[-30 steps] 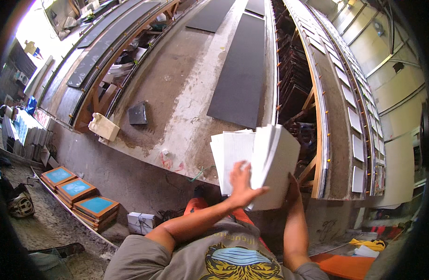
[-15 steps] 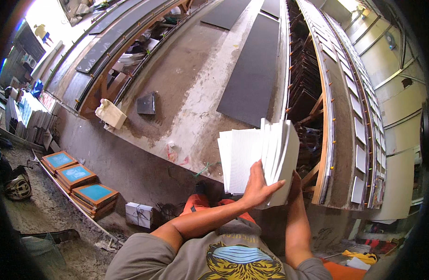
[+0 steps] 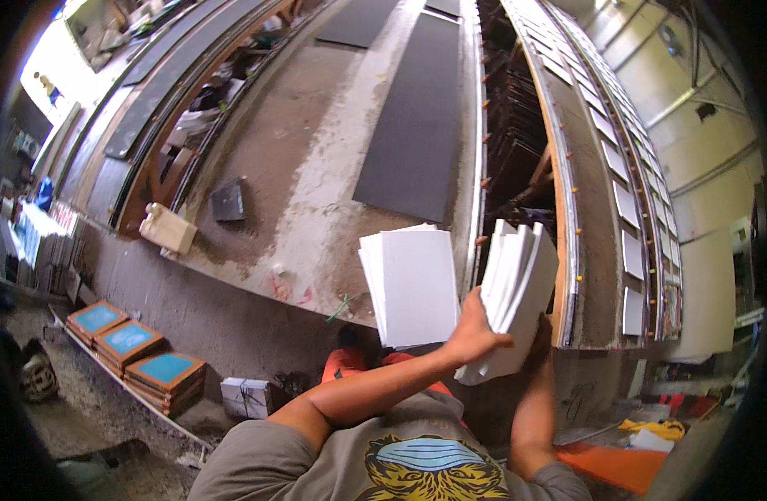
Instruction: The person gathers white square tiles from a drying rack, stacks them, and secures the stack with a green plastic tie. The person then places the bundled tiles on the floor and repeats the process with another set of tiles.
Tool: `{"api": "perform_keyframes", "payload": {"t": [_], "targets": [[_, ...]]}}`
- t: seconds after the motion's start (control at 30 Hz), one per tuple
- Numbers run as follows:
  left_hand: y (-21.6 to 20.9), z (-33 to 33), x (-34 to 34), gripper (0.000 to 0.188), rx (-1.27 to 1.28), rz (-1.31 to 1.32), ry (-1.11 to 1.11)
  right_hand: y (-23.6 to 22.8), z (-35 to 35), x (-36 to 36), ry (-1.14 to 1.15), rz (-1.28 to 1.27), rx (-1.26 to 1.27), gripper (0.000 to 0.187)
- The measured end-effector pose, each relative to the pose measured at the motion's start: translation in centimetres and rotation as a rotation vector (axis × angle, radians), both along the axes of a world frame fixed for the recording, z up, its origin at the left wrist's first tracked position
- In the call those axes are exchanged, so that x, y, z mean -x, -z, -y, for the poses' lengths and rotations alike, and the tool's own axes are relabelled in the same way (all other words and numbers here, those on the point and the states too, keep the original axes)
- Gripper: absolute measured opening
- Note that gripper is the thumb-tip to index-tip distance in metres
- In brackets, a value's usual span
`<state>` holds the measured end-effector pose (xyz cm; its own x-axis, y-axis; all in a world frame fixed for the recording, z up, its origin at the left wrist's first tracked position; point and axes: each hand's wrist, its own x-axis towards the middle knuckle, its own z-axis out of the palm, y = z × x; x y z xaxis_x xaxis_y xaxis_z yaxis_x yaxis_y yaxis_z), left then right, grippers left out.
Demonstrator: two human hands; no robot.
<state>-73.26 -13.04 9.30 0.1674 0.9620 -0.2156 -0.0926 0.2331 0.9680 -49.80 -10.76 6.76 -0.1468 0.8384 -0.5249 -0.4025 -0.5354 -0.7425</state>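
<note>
A thick bundle of white rectangular sheets (image 3: pixel 524 288) stands tilted on edge between my hands, its layers slightly fanned at the top. My left hand (image 3: pixel 474 336) grips the near left side of the bundle, fingers pointing up along the edges and thumb across it. Against the right face, my right hand (image 3: pixel 537 349) supports the bundle; its fingers are partly hidden in shadow. Just left of the bundle, several more white sheets (image 3: pixel 418 288) lie flat in a slightly spread pile on the near edge of the long worktable (image 3: pixel 296 200).
A long dark board (image 3: pixel 413 125), a dark square block (image 3: pixel 228 200) and a cream plastic jug (image 3: pixel 168 229) rest on the table. Right is a rail-edged table (image 3: pixel 596 250) with rows of white sheets. Wooden frames with blue panels (image 3: pixel 165 371) and a tied white bundle (image 3: pixel 246 397) lie lower left.
The bundle in my hands has moved right, apart from the sheets that now lie flat on the table edge. My view has shifted slightly to the right.
</note>
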Motion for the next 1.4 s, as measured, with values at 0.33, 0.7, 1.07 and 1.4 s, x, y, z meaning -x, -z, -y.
{"api": "perform_keyframes", "payload": {"t": [0.33, 0.7, 1.07, 1.4], "targets": [[-1.8, -4.9, -4.0, 0.097, 0.302, 0.503, 0.234, -2.0, 2.3, -7.1, 0.238, 0.350, 0.063, 0.069], [6.0, -10.2, -23.6, 0.098, 0.501, 0.604, 0.294, 0.3, -2.5, -28.2, 0.264, 0.536, -0.076, 0.085], [6.3, -13.7, -35.2, 0.102, 0.639, 0.525, 0.175, -1.0, -5.8, -41.3, 0.393, 0.767, -0.129, 0.086], [4.3, -22.2, -39.2, 0.068, 0.580, 0.497, 0.053, -5.5, -9.1, -46.0, 1.165, 0.253, -0.523, 0.059]]}}
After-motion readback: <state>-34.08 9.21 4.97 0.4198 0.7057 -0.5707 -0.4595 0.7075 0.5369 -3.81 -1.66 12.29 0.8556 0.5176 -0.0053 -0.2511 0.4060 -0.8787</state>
